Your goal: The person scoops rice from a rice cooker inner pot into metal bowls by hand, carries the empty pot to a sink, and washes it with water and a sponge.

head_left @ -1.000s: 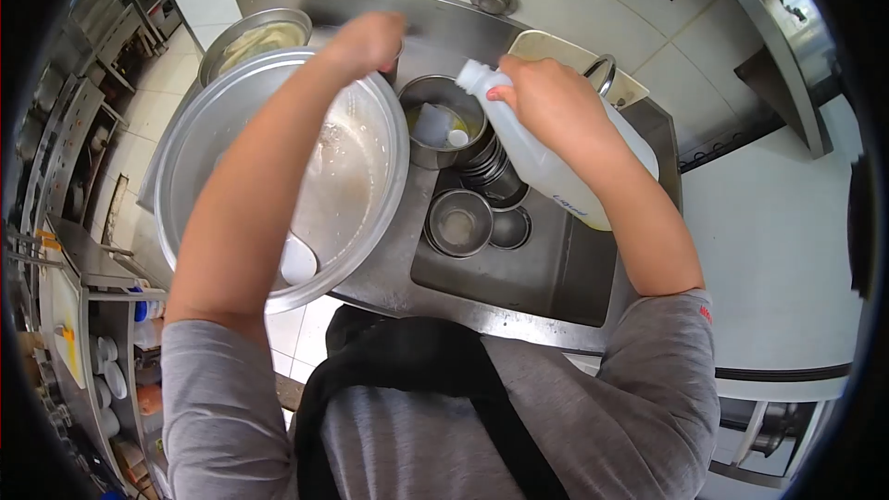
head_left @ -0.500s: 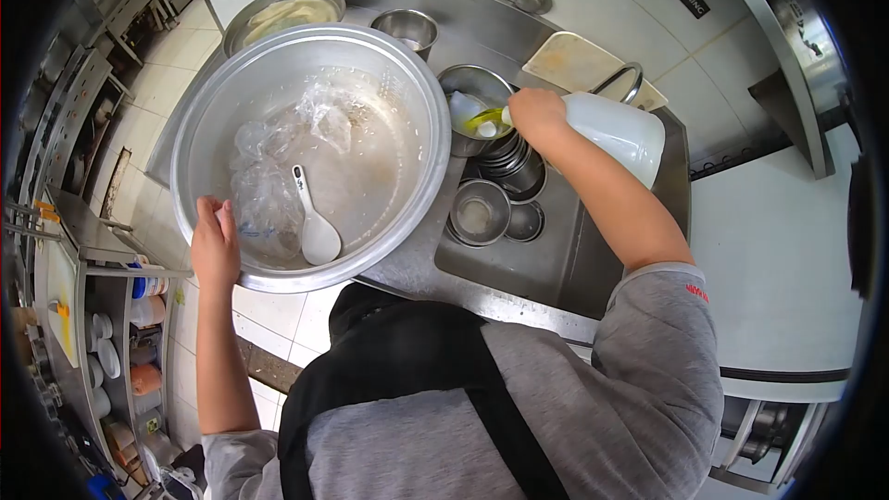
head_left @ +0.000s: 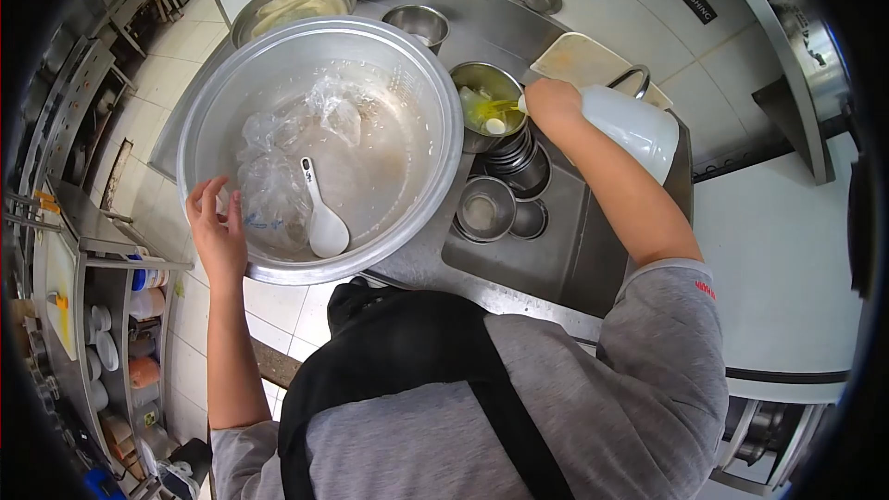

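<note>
At the left of the frame, the left hand (head_left: 219, 236) is raised by the basin (head_left: 380, 176), palm turned inward, wrist almost straight and forearm coming up from the bottom. Its fingers are apart and a little curled, and they hold nothing; if they touch the rim, I cannot tell. In the basin lie clear plastic bags (head_left: 273, 167) and a white paddle (head_left: 328, 231).

Right of the upper centre stands the metal pot (head_left: 478, 143). Yellow-green liquid (head_left: 507, 106) is in it, and a stream runs in, so the pouring is begun and not finished; how much is left in the jug, I cannot tell. Metal cups (head_left: 528, 167) are stacked below, in the sink (head_left: 509, 273).

Farther right, the right hand (head_left: 554, 106) has its fingers closed around the neck of the white jug (head_left: 630, 130), which is tilted toward the pot. The forearm slants up from the lower right.
</note>
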`<state>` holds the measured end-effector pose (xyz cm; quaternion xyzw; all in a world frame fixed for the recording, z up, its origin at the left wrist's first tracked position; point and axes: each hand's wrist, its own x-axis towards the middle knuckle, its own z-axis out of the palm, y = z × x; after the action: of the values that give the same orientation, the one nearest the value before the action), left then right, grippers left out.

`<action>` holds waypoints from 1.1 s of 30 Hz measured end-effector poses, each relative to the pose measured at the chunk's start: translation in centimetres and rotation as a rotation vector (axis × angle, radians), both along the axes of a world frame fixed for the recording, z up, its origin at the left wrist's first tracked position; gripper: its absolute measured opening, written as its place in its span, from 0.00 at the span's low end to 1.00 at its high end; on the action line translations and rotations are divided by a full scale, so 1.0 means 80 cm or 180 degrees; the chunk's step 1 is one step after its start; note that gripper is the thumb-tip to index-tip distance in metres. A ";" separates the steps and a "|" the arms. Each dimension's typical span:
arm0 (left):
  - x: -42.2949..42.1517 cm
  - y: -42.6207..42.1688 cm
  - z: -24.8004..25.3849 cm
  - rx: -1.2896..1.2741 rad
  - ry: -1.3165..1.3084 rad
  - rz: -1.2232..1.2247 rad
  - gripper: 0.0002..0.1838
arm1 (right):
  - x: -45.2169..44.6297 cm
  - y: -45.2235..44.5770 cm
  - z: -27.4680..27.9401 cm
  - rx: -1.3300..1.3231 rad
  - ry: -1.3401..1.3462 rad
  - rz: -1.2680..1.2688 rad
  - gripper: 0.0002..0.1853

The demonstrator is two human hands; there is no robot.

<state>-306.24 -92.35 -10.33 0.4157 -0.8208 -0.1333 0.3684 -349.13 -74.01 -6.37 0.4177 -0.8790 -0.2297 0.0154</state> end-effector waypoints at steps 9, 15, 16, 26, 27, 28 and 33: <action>0.001 0.000 -0.001 -0.0129 -0.0029 0.0002 0.23 | 0.004 0.018 0.025 -0.0272 0.0032 -0.0052 0.13; 0.001 0.001 -0.001 -0.0063 -0.0094 -0.0012 0.24 | 0.002 0.024 0.032 -0.0447 0.0110 -0.0036 0.12; 0.001 0.001 -0.001 -0.0065 -0.0128 -0.0008 0.24 | 0.001 0.025 0.030 -0.0470 0.0150 0.0016 0.12; 0.001 0.003 0.001 0.0034 -0.0135 0.0026 0.24 | -0.081 0.040 0.013 -0.1755 -0.0565 -0.0433 0.22; 0.001 0.002 0.000 -0.0013 -0.0159 0.0039 0.24 | -0.087 0.040 0.015 -0.2124 -0.0636 -0.0309 0.22; 0.001 0.001 -0.001 -0.0062 -0.0183 0.0058 0.24 | -0.093 0.036 0.016 -0.2494 -0.0708 -0.0176 0.23; -0.003 0.006 0.002 0.0032 -0.0201 0.0216 0.23 | -0.125 -0.002 0.016 -0.3002 -0.0491 -0.0425 0.21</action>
<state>-306.48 -91.89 -10.19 0.4492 -0.8167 -0.1117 0.3445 -359.13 -74.19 -5.10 0.3236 -0.9107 0.2250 0.1232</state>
